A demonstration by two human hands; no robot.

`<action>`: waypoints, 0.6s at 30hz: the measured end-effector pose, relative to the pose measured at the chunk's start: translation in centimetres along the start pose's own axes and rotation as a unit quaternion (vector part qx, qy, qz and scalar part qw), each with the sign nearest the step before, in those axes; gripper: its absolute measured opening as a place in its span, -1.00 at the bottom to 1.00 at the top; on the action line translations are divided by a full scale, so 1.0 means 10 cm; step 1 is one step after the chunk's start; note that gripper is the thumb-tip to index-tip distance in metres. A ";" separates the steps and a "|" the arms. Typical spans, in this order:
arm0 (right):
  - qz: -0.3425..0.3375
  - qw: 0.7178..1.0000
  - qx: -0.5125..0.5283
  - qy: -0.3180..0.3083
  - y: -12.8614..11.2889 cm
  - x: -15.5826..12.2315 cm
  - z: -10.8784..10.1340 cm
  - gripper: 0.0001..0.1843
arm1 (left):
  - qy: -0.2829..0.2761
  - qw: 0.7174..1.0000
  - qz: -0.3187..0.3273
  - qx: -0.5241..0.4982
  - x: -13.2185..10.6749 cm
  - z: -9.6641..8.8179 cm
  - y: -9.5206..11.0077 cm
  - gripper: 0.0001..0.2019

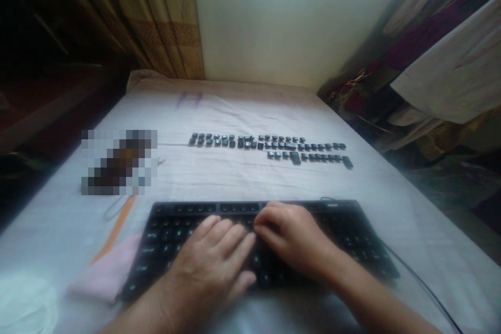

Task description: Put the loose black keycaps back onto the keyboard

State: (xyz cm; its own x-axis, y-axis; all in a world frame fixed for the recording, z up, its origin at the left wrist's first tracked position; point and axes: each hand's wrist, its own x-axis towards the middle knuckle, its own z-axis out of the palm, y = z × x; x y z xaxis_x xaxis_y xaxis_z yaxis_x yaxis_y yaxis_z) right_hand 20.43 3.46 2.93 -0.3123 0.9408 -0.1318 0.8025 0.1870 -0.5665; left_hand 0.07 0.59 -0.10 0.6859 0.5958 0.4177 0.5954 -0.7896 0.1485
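A black keyboard (344, 229) lies on the white-covered table (219, 177) right in front of me. My left hand (213, 261) rests flat on its middle keys with fingers stretched forward. My right hand (291, 235) sits beside it with fingers curled and pinched down on the upper middle keys, nearly touching the left fingertips. What the pinch holds is hidden. Beyond the keyboard, several loose black keycaps (270, 147) are laid out in rows on the cloth.
A pink cloth (107, 271) lies under the keyboard's left end, with an orange strip (117, 227) beside it. A pixelated patch (119, 162) covers something at the left. The keyboard's cable (420, 284) trails off to the right. Curtains and a wall stand behind.
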 end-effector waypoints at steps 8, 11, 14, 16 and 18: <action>0.029 0.972 0.230 -0.046 0.15 0.06 -0.18 -0.79 | 0.005 1.000 0.003 0.008 -0.02 0.02 0.00 -0.65; 0.065 0.958 0.276 -0.048 0.21 0.06 -0.26 -0.71 | 0.016 1.000 0.001 0.013 -0.03 0.04 0.00 -0.65; 0.072 0.955 0.288 -0.029 0.25 0.05 -0.35 -0.65 | 0.041 0.999 0.002 0.019 -0.03 0.06 0.00 -0.65; 0.060 0.961 0.270 -0.007 0.28 0.06 -0.42 -0.65 | 0.063 0.998 0.002 0.026 -0.04 0.09 0.00 -0.66; 0.045 0.973 0.225 0.024 0.34 0.12 -0.49 -0.67 | 0.083 0.996 0.008 0.037 -0.04 0.12 -0.03 -0.67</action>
State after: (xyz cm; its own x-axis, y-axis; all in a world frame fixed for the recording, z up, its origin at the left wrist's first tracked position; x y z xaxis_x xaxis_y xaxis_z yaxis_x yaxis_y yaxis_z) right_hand 25.25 6.57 4.86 -0.2175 0.9619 -0.1655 0.5192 -0.0295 -0.8541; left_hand 0.17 0.76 -1.35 0.6203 0.5467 0.5624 0.6194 -0.7814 0.0764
